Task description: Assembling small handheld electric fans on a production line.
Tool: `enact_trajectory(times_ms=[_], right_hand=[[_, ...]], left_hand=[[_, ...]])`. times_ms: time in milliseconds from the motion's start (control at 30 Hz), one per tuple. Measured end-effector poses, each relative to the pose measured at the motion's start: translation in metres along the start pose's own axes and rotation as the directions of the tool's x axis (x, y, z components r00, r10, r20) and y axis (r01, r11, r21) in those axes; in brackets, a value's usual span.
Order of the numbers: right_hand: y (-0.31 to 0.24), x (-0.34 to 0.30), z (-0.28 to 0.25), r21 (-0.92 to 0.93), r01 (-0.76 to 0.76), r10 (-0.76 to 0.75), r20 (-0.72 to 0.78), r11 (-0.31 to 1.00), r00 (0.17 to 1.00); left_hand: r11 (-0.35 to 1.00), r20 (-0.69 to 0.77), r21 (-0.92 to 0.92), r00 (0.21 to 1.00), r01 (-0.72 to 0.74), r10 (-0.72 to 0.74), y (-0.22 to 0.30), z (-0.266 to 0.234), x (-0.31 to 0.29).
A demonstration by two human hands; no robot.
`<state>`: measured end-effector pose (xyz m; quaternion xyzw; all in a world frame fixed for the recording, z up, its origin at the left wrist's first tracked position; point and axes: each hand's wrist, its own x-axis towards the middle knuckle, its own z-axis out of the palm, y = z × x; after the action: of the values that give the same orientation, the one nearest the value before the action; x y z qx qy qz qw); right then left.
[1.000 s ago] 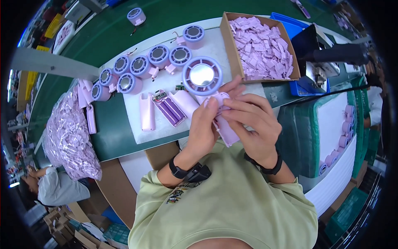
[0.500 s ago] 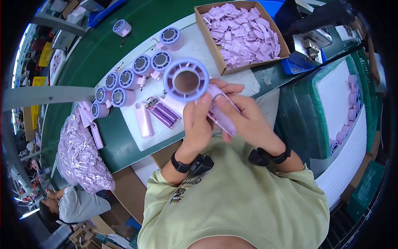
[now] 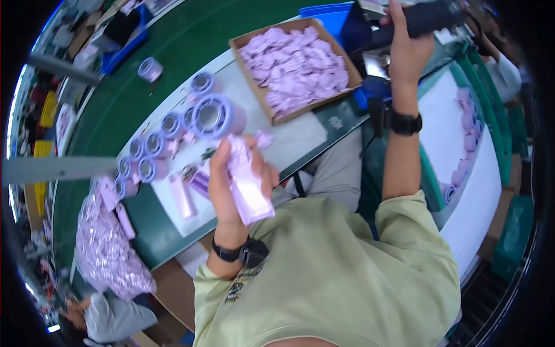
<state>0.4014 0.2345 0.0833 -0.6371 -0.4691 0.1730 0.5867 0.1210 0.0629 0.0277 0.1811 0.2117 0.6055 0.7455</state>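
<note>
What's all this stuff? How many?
Held fan: one, lilac-pink, centre
Fan heads: about nine, lilac, left
More fan heads: several, lilac, far right
Casing: one, pink, on mat
Small parts: lots, pink, in box
Box: one, brown, on table
Mat: one, white, on table
Table: one, green, middle
Bag: one, clear, left
Device: one, black, upper right
Co-workers: at least two, pale sleeves, edges
Wrist straps: two, black, wrists
Left fingers: one set, bare, on fan
Right fingers: one set, bare, at device

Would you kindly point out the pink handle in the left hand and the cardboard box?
Pink handle (image 3: 248, 186): head view, middle of its body.
Cardboard box (image 3: 261, 92): head view, its left wall.
</note>
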Motion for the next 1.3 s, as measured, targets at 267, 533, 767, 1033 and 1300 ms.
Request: enact_trajectory(times_ms=[267, 533, 767, 1033, 1300], right_hand=[[0.003, -0.03, -0.061, 0.559, 0.481, -0.329, -0.356, 0.675, 0.875], [0.016, -0.012, -0.049, 0.412, 0.421, -0.293, -0.339, 0.808, 0.894], [-0.02, -0.064, -0.06, 0.716, 0.181, -0.085, -0.168, 0.675, 0.982], [-0.067, -0.139, -0.039, 0.937, -0.081, -0.461, 0.241, 0.34, 0.854], [-0.064, -0.149, -0.029, 0.932, -0.128, -0.489, 0.291, 0.339, 0.823]], left_hand=[[0.961, -0.124, 0.244, 0.987, 0.127, -0.099, -0.012, 0.01, -0.006], [0.937, -0.1, 0.235, 0.965, 0.26, -0.243, -0.031, 0.021, 0.002], [0.876, -0.197, 0.38, 0.951, 0.296, -0.236, -0.038, 0.024, 0.01], [0.868, -0.179, 0.391, 0.951, 0.306, -0.254, -0.05, 0.035, 0.022], [0.88, -0.168, 0.356, 0.948, 0.314, -0.271, -0.044, 0.033, 0.011]])
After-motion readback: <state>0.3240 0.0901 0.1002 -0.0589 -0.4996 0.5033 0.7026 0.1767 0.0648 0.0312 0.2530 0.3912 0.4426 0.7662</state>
